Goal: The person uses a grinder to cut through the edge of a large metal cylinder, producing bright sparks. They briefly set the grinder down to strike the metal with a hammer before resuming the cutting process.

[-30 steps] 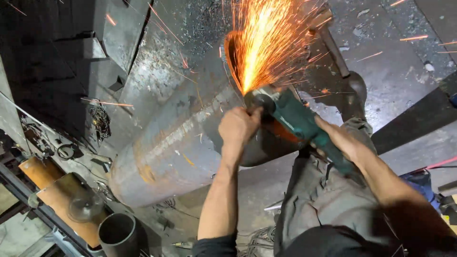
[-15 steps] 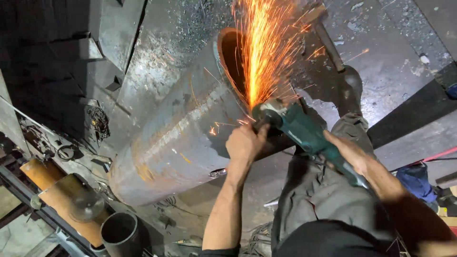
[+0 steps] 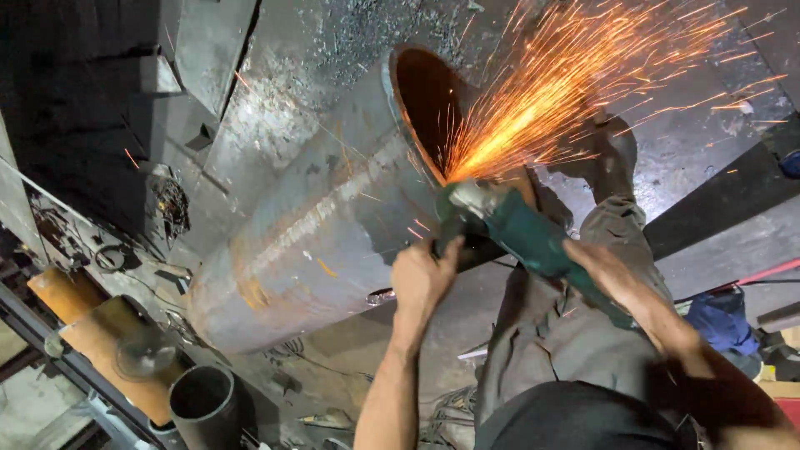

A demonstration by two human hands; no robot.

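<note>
Head view, the only one: person stands over a large steel pipe (image 3: 317,233) lying on its side on the workshop floor (image 3: 333,50), open end at roughly 1 o'clock from frame centre.

Green angle grinder (image 3: 517,229) sits at the pipe's rim, disc end pressed against the edge at about 2 o'clock of centre. Sparks (image 3: 575,92) fan up and away toward 1–2 o'clock, so the wheel throws away from the body, which looks like the reason for that tool angle.

Left hand (image 3: 421,279) is clamped tight around the side handle just below the grinder head; likely there to steady the head against kickback. Right hand (image 3: 604,267) is wrapped around the rear of the grinder body at 4 o'clock of the head, giving a wide two-point hold.

Person's leg in grey trousers (image 3: 558,333) stands just beside the pipe end, boot (image 3: 612,150) near the rim under the spark stream.

A short black pipe offcut (image 3: 202,404) stands at 7 o'clock, well apart. Orange-brown boards (image 3: 92,333) at 8 o'clock. Blue cloth (image 3: 721,321) at 4 o'clock.
</note>
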